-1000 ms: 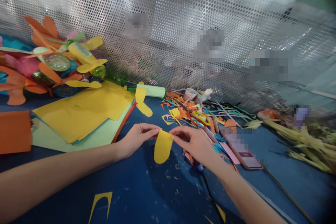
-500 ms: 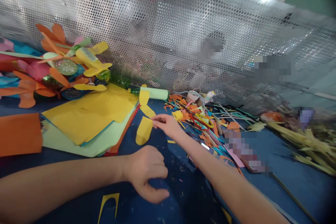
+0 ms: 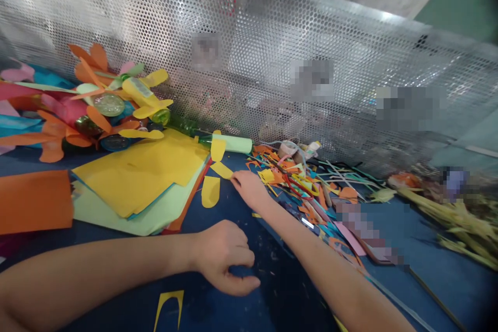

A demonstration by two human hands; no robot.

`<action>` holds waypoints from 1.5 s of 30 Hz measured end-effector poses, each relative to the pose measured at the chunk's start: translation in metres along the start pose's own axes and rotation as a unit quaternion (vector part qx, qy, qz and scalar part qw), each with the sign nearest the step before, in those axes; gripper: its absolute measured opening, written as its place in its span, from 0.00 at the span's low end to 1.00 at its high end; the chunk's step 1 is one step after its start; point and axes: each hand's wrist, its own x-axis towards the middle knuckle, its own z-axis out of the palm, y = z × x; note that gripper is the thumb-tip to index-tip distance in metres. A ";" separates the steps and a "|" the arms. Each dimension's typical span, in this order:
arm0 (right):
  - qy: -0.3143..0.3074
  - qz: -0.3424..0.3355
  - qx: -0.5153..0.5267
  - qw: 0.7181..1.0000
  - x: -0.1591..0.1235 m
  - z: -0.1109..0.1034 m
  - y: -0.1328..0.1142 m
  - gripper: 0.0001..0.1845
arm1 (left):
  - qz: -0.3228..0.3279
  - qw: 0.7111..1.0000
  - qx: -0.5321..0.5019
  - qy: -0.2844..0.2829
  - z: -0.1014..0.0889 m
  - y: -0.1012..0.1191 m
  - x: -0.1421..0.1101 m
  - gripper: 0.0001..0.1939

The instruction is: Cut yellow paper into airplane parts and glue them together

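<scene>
My right hand (image 3: 252, 191) reaches over the blue table, its fingertips pinched at the end of a yellow paper petal (image 3: 222, 169). Just below it lies a second yellow petal (image 3: 210, 192) with a rounded end. A third petal (image 3: 218, 146) rests above, partly over a green bottle wrapped in pale green paper (image 3: 232, 143). Nearer to me, my left hand (image 3: 227, 259) hovers with its fingers loosely curled and the thumb apart, holding nothing. Below it is a yellow paper offcut (image 3: 169, 302) with an arched cutout.
Stacked coloured sheets (image 3: 136, 176) and an orange sheet (image 3: 35, 202) lie left. Behind them are bottles with paper flowers (image 3: 105, 109). Paper scraps and scissors (image 3: 305, 185) spread to the right. A perforated metal panel (image 3: 249, 62) stands at the back; dry husks (image 3: 459, 212) lie far right.
The lower yellow petal has turned and now lies apart from my right fingertips, which have moved to the end of the middle petal. My left hand keeps nearly the same pose.
</scene>
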 end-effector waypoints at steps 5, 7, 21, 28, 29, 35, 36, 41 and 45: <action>0.019 0.011 -0.038 0.999 -0.035 -0.031 -0.011 0.08 | -0.229 0.971 -0.056 0.040 -0.012 0.004 0.007 0.13; 0.023 0.013 -0.040 0.999 -0.060 -0.043 -0.016 0.07 | -0.356 0.924 -0.109 0.091 -0.013 0.000 0.009 0.11; -0.021 0.217 0.395 0.892 -0.151 -0.047 -0.034 0.09 | -0.414 0.872 -0.227 0.128 -0.003 -0.025 0.005 0.19; -0.031 0.198 0.120 0.972 -0.151 -0.072 -0.003 0.12 | -0.399 0.894 -0.184 0.086 -0.004 -0.022 0.007 0.08; -0.030 0.205 0.071 0.976 -0.151 -0.075 0.005 0.12 | -0.397 0.900 -0.169 0.064 -0.004 -0.022 0.007 0.07; -0.046 0.302 -0.202 0.930 -0.165 -0.068 0.026 0.24 | -0.342 0.938 -0.056 0.011 -0.004 -0.021 0.007 0.09; -0.056 0.315 -0.224 0.921 -0.167 -0.066 0.025 0.27 | -0.322 0.946 -0.033 0.017 -0.004 -0.020 0.008 0.09; -0.068 0.321 -0.191 0.925 -0.175 -0.061 0.034 0.27 | -0.210 0.976 0.049 -0.039 -0.002 0.001 0.007 0.10; -0.041 0.341 -0.107 0.933 -0.182 -0.058 0.047 0.19 | -0.200 0.965 0.105 -0.130 0.005 0.029 0.001 0.19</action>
